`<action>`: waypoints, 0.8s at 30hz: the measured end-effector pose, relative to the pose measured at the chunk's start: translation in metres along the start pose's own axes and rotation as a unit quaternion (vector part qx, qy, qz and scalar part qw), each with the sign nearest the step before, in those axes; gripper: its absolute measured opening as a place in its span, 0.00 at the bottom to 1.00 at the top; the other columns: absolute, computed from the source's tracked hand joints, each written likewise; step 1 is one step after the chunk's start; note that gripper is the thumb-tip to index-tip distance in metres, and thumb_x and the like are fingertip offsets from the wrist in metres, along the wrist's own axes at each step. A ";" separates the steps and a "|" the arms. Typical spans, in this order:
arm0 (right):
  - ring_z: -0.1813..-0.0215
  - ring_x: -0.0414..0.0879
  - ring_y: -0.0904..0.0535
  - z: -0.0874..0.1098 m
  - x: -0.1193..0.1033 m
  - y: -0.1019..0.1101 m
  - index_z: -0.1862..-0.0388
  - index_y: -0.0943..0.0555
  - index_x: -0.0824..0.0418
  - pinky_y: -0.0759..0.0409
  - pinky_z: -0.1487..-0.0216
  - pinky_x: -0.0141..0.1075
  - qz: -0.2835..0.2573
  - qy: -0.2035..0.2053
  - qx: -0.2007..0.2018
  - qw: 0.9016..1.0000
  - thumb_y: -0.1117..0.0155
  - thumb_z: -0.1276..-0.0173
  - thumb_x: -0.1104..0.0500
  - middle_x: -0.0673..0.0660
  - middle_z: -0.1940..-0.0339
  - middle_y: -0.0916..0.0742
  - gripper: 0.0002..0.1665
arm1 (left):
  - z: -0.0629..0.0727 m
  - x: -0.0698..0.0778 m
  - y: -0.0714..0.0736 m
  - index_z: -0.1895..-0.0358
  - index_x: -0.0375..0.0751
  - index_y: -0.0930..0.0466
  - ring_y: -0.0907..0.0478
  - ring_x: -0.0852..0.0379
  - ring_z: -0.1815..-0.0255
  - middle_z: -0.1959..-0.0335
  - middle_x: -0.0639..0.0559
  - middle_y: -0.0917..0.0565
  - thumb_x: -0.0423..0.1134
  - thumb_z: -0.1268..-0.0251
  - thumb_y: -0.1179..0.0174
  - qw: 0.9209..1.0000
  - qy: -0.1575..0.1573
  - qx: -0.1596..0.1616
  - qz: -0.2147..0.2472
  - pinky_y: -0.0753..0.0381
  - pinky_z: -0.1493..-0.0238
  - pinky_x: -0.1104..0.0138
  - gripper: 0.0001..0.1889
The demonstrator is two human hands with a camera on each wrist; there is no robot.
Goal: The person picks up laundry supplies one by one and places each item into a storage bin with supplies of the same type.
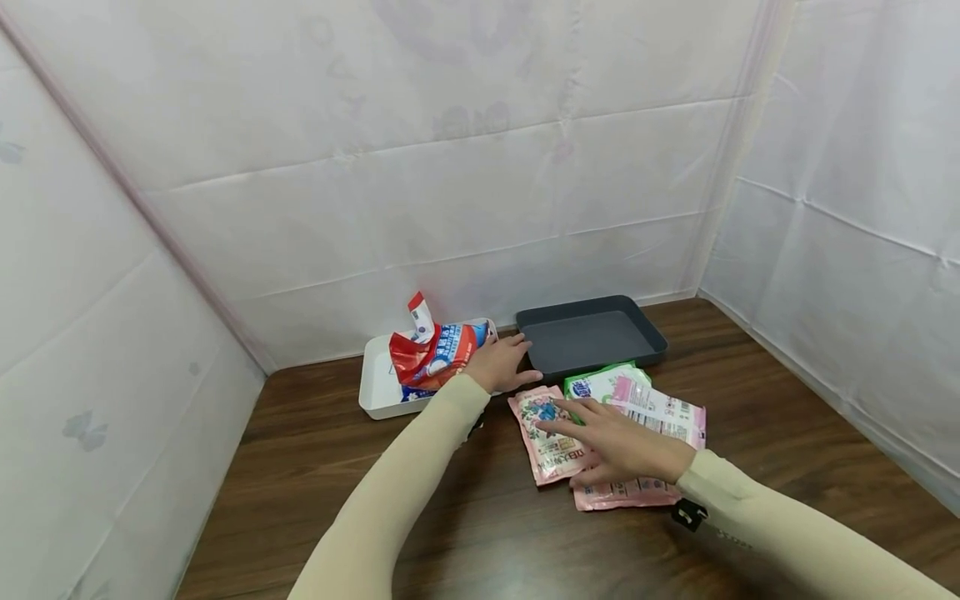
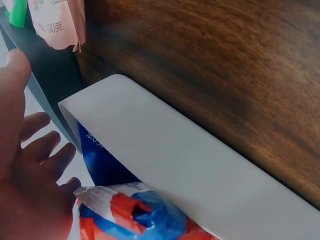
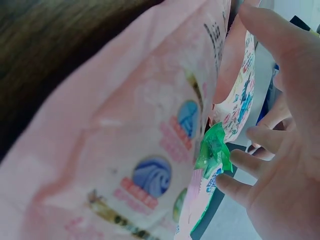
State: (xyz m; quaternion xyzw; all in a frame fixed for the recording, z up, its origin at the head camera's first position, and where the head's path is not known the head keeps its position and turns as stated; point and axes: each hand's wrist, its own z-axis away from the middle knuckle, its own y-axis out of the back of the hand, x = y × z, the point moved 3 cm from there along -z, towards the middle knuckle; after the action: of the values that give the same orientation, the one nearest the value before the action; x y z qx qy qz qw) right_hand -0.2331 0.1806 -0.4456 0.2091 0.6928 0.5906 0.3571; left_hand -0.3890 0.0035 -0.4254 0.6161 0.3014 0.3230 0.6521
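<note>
My left hand [image 1: 498, 364] hovers with fingers spread at the right end of a white tray [image 1: 386, 411]. In that tray lie a red and blue plastic bag [image 1: 448, 350] and a dark blue packet [image 2: 105, 162]. My right hand [image 1: 622, 440] spreads its fingers over several soft packets and grips none of them. Under its fingertips is a pink flowered packet [image 1: 551, 457]; whether they touch cannot be told. Another pink packet [image 1: 626, 497] lies below the palm, partly hidden. Behind are a green and white packet [image 1: 600, 383] and a pink and white one [image 1: 671, 412].
A dark grey tray [image 1: 592, 335] stands at the back, right of the white tray, with its bare bottom showing. The brown wooden table [image 1: 315, 467] is closed in by whitish sheet walls [image 1: 450, 183] at the back and both sides.
</note>
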 end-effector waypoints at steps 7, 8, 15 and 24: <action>0.20 0.64 0.42 -0.001 0.002 -0.002 0.17 0.40 0.39 0.32 0.34 0.71 0.006 -0.008 -0.009 1.000 0.25 0.37 0.36 0.59 0.17 0.40 0.53 | -0.005 -0.002 -0.006 0.23 0.46 0.32 0.37 0.50 0.21 0.21 0.48 0.35 0.65 0.26 0.47 1.000 -0.007 -0.008 -0.015 0.45 0.21 0.49 0.37; 0.20 0.64 0.42 -0.001 0.002 -0.002 0.17 0.40 0.38 0.32 0.34 0.71 0.006 -0.010 -0.010 1.000 0.25 0.37 0.36 0.59 0.17 0.40 0.53 | -0.005 -0.003 -0.006 0.23 0.45 0.32 0.37 0.51 0.21 0.21 0.48 0.35 0.65 0.26 0.47 1.000 -0.008 -0.008 -0.019 0.45 0.20 0.49 0.37; 0.21 0.65 0.40 -0.003 0.000 -0.003 0.17 0.38 0.43 0.31 0.33 0.68 0.011 0.006 -0.010 1.000 0.25 0.35 0.39 0.62 0.18 0.37 0.52 | -0.007 -0.003 -0.006 0.24 0.45 0.31 0.34 0.51 0.23 0.21 0.49 0.34 0.64 0.24 0.48 1.000 -0.010 0.000 -0.026 0.43 0.21 0.50 0.36; 0.22 0.64 0.38 -0.002 -0.001 -0.006 0.18 0.36 0.47 0.31 0.31 0.64 0.021 0.019 0.000 1.000 0.24 0.36 0.40 0.62 0.20 0.34 0.51 | -0.008 -0.001 -0.007 0.24 0.44 0.31 0.30 0.50 0.25 0.22 0.48 0.33 0.64 0.24 0.49 1.000 -0.001 0.006 -0.012 0.39 0.23 0.49 0.36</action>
State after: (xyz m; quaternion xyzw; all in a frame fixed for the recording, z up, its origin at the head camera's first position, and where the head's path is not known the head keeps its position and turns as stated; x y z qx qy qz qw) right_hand -0.2335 0.1773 -0.4512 0.2119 0.6950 0.6018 0.3316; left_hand -0.3952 0.0072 -0.4332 0.6169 0.3101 0.3121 0.6526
